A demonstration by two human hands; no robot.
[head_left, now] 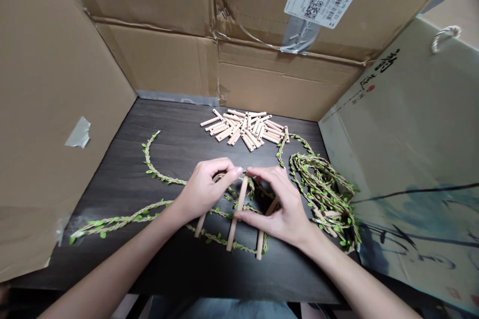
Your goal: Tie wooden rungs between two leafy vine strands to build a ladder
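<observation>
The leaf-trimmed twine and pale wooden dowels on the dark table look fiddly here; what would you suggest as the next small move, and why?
Probably draw the green-leafed twine snug at the top of the middle pale wooden dowel, since the left hand and right hand meet at that end, and the twine looks loose there.

We have three pale wooden dowels point(237, 214) lying roughly parallel on the near side, crossed by strands of a twine garland point(318, 194) with small green leaves. The garland runs off left and lies bunched in a loose heap at right. Farther off, more drilled dowels point(243, 129) sit in a criss-crossed pile.
</observation>
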